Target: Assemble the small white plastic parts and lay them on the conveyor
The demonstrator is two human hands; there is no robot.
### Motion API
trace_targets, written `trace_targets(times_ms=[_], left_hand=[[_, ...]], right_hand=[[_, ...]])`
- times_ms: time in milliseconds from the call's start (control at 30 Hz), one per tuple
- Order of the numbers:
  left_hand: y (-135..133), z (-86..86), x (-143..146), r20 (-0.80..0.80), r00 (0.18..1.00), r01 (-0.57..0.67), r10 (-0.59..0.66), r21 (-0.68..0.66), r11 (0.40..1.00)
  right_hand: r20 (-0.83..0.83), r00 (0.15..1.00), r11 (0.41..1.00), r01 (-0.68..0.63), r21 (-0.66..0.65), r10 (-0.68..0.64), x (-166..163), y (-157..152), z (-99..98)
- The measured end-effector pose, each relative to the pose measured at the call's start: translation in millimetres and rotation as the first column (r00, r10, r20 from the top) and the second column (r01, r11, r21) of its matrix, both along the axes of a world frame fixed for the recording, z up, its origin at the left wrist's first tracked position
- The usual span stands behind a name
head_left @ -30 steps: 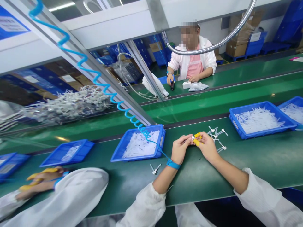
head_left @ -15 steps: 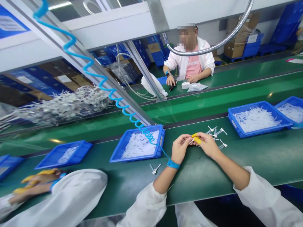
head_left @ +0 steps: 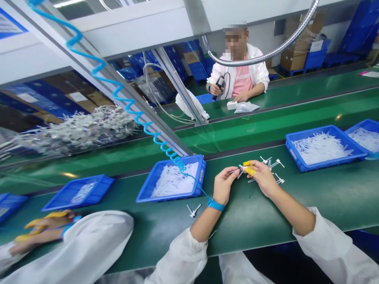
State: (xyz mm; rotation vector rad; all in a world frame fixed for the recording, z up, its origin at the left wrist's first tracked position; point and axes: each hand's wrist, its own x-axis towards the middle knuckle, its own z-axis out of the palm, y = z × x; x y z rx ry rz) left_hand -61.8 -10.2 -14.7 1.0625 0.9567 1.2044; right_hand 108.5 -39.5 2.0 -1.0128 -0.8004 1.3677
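My left hand (head_left: 222, 185) rests on the green bench (head_left: 266, 221), fingers pinched on one end of a small white plastic part (head_left: 241, 170). My right hand (head_left: 261, 176), with yellow finger cots, pinches the other end of that part. A blue wrist strap (head_left: 215, 204) with a coiled blue cord (head_left: 127, 104) circles my left wrist. Several loose white parts (head_left: 274, 165) lie just beyond my right hand. One more pair of white parts (head_left: 193, 210) lies near my left forearm.
A blue tray of white parts (head_left: 173, 179) sits left of my hands; two more blue trays (head_left: 322, 148) stand at the right. A co-worker's sleeve and yellow-tipped hand (head_left: 41, 230) are at the lower left. Another person (head_left: 239, 71) sits across the conveyor, lifting a dark tool.
My hands have drawn slightly apart, the white part now stretched between them. The person across the belt has raised the dark tool off the bench.
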Motion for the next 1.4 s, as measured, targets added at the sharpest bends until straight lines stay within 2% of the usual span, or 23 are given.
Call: trace_targets(times_ms=[333,600,933,1400], left_hand=[[-1.3,-3.3,-0.2,-0.023,0.998,0.064,-0.063,0.035,0.997],[-6.9,9.4,1.2,-0.107,0.992,0.082,-0.072,0.092,0.992],[-7.2,12.1,0.4,-0.155,0.986,0.077,-0.059,0.117,0.990],[-7.4,12.1,-2.2,-0.282,0.959,0.111,-0.010,0.345,0.932]], right_hand=[[0.026,1.000,0.997,0.008,0.078,-0.010,-4.8,-0.3,-3.1],[0.015,1.000,0.997,-0.001,0.078,0.000,-5.1,-0.2,-4.4],[0.002,1.000,0.999,-0.015,0.034,0.015,-7.0,-4.2,-1.8],[0.090,0.996,0.999,-0.009,0.044,0.005,-6.3,-2.3,-11.4]])
